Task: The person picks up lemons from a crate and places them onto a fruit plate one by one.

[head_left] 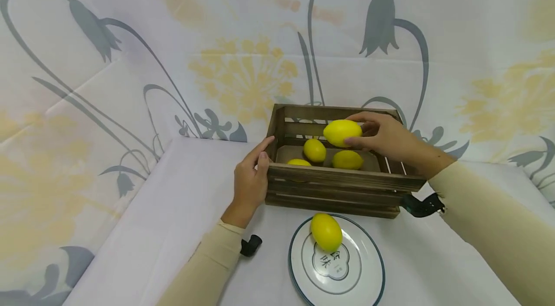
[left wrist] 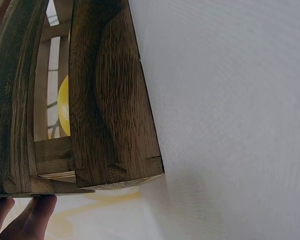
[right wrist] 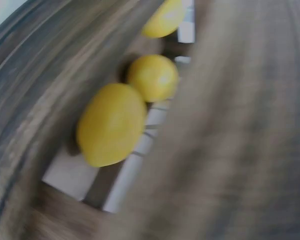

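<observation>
My right hand [head_left: 386,135] holds a yellow lemon [head_left: 342,133] between thumb and fingers, over the inside of a brown slatted wooden crate [head_left: 338,195]. Below it in the crate lie several lemons, among them one at the right [head_left: 348,160] and one further left [head_left: 314,150]; the front board partly covers another [head_left: 299,162]. My left hand [head_left: 252,176] rests against the crate's left end, thumb near the front corner. In the left wrist view, fingertips [left wrist: 42,205] touch the crate's end. The right wrist view is blurred and shows lemons [right wrist: 112,125] between the slats, without the hand.
A white plate [head_left: 368,267] with a dark blue rim and printed characters stands in front of the crate, one lemon [head_left: 326,232] on it. White cloth [head_left: 186,209] covers the table. Behind the crate hangs a flower-patterned cloth [head_left: 260,21].
</observation>
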Tool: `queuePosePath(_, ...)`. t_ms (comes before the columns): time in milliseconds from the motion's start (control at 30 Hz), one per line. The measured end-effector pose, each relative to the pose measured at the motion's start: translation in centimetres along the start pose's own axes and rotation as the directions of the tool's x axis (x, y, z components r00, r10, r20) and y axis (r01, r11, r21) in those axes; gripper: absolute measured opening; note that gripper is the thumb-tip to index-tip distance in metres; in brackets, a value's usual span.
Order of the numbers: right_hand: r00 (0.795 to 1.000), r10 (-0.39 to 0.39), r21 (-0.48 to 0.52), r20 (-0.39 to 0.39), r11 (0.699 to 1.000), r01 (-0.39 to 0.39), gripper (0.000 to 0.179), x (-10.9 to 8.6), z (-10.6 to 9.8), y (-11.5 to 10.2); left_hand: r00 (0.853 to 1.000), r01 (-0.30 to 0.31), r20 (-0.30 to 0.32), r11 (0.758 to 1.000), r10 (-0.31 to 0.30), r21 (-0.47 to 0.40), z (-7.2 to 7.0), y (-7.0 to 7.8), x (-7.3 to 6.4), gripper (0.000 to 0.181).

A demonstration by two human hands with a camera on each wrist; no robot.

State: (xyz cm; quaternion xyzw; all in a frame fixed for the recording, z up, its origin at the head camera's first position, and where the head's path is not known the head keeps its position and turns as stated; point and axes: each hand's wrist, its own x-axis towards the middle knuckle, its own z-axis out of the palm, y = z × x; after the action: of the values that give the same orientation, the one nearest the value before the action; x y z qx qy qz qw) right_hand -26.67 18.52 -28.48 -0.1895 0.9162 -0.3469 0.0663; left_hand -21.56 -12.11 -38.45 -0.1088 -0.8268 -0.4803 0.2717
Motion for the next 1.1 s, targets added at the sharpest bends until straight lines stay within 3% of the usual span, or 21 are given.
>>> queuePosePath(167, 0.997, -0.007, 0.069, -0.077, 0.998, 0.012, 0.066, -2.0, -0.2, -1.3, 1.0, -0.009, 0.002, 1.0, 0.009, 0.005, 0.1, 0.0, 0.1, 0.045)
queuePosePath(433, 0.982, -0.051, 0.19, -0.18, 0.978, 0.086, 0.054, -5.8, 1.7, -2.7, 1.0, 0.008, 0.018, 1.0, -0.008, 0.007, 0.4, -0.1, 0.0, 0.046)
queuePosePath(633, 0.973, -0.16, 0.311, -0.166, 0.928, 0.205, 0.055, -8.2, 3.8, -3.9, 1.0, -0.007, 0.011, 1.0, 0.007, 0.007, 0.3, -0.1, 0.2, 0.045)
queuePosePath(867, 0.958, -0.249, 0.402, -0.141, 0.87, 0.286, 0.057, -10.2, 6.0, -3.8, 1.0, -0.012, 0.002, 1.0, 0.012, 0.017, 0.1, -0.1, 0.1, 0.046)
queuePosePath(1000, 0.952, -0.262, 0.427, -0.158, 0.851, 0.305, 0.058, -11.1, 6.8, -3.2, 1.0, 0.004, 0.011, 1.0, -0.005, 0.021, 0.1, 0.0, 0.2, 0.046)
queuePosePath(1100, 0.959, -0.24, 0.452, -0.154, 0.846, 0.284, 0.056, -11.6, 7.5, -2.7, 1.0, 0.026, 0.015, 0.999, -0.026, 0.024, 0.1, -0.1, 0.1, 0.046)
